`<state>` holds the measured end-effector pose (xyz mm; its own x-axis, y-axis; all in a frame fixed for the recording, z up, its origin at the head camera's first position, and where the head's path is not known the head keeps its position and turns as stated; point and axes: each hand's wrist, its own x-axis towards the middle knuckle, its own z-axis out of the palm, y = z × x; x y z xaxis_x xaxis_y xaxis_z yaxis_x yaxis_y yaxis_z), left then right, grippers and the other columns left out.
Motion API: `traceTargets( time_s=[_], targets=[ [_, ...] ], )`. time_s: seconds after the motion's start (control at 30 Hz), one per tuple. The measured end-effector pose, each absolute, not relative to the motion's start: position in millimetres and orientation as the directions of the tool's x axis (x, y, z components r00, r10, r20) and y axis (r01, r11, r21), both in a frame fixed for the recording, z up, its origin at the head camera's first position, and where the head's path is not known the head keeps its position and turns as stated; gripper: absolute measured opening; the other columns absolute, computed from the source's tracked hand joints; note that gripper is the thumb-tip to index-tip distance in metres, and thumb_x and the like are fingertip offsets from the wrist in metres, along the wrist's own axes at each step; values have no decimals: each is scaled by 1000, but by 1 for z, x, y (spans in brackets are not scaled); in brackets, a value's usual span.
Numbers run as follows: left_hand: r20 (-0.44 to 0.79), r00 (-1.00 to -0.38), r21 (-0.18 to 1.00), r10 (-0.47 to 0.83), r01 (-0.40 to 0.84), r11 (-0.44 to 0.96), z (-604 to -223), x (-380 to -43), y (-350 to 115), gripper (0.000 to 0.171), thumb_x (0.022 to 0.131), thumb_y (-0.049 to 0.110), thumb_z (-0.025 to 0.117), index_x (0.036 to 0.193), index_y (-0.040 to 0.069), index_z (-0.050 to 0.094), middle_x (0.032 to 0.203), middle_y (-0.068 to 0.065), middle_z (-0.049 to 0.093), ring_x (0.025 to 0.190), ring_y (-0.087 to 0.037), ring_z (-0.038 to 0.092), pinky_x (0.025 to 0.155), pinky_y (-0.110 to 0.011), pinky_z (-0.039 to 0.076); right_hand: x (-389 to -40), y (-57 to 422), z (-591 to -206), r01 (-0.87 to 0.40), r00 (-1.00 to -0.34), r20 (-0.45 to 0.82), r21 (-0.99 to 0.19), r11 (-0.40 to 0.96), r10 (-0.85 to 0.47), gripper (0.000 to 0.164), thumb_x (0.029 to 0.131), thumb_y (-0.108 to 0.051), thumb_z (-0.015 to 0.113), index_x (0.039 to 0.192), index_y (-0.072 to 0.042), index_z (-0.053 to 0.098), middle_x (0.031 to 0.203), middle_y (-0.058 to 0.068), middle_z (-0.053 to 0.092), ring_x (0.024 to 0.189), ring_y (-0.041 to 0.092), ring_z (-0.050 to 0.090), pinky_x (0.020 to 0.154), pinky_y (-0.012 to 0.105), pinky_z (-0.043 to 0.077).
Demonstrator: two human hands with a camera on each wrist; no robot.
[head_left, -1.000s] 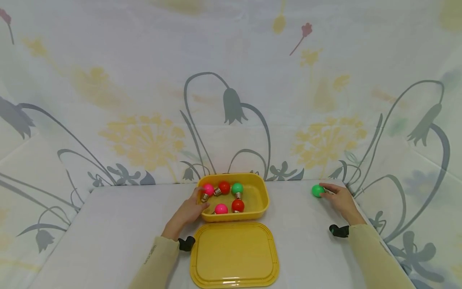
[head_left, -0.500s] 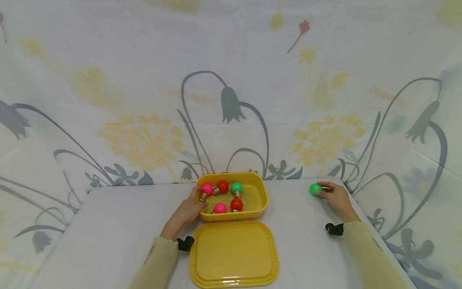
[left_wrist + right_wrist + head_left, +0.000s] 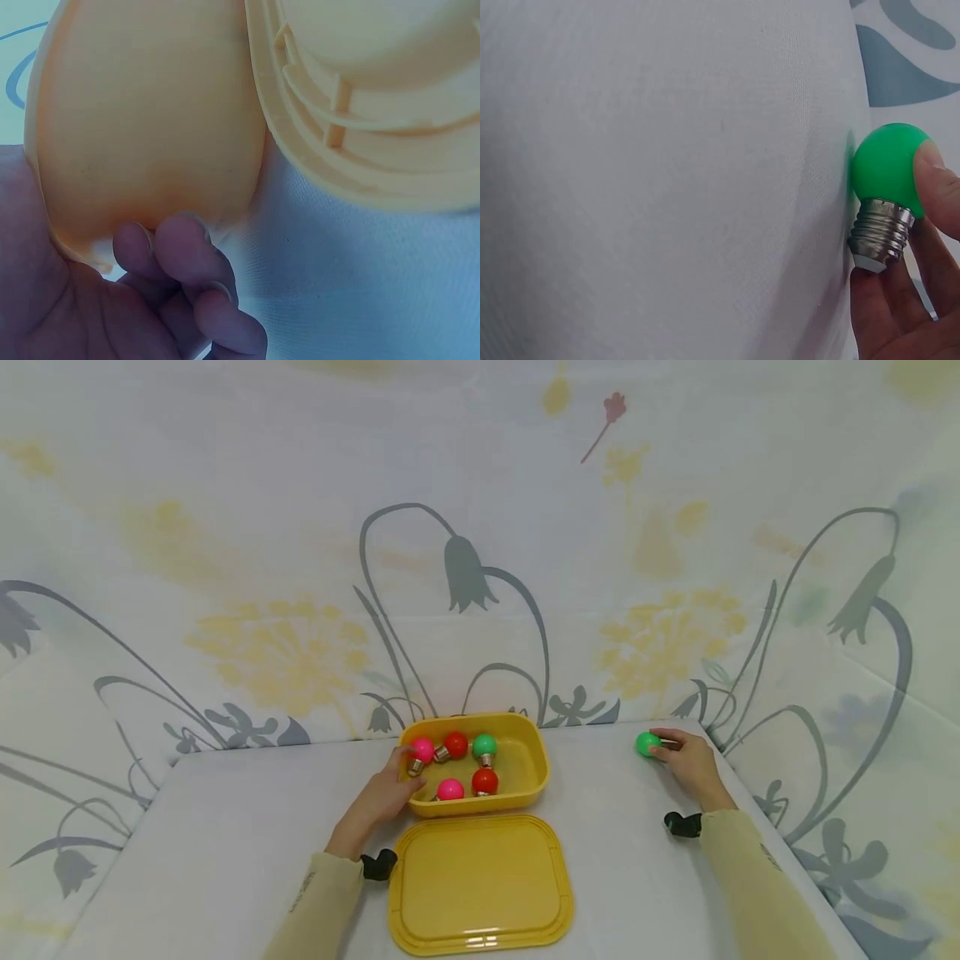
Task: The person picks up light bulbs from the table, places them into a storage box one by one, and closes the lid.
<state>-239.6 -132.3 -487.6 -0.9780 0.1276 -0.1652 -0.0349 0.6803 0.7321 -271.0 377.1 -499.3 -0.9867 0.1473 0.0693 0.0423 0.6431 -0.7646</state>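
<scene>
On the left, my left hand (image 3: pixel 382 793) holds the left end of a yellow plastic box (image 3: pixel 528 797), fingers and thumb over its rim. Inside lie several small light bulbs: pink (image 3: pixel 450 789), red (image 3: pixel 484 782) and green (image 3: pixel 484 745), all with metal screw bases. The left wrist view shows the box's wall (image 3: pixel 150 112) close up, with fingers curled beside it. Over at the right, my right hand (image 3: pixel 693 764) pinches a green light bulb (image 3: pixel 889 165) between thumb and fingers, its screw base pointing down in the right wrist view and its globe close to the white cloth.
A yellow lid (image 3: pixel 480 885) lies flat on the white-covered table (image 3: pixel 247 843), just in front of the box. Flower-printed cloth (image 3: pixel 300 527) rises behind the table and along both sides.
The head view has shifted slightly, so everything sits a little further left and the right side a little higher. Both hands keep their holds on the box and the green light bulb.
</scene>
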Motion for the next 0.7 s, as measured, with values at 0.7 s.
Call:
traceTargets(
  time_s=[0.7],
  targets=[
    [-162,-977,723,135,-25,690,-487,-238,-134,57,98,28,60,146,12,33,131,-32,55,112,-47,57,99,-61,41,-271,376,-497,43,-992,43,-756,654,115,43,96,-16,67,133,3,58,130,29,59,122,44,54,96,50,47]
  ],
)
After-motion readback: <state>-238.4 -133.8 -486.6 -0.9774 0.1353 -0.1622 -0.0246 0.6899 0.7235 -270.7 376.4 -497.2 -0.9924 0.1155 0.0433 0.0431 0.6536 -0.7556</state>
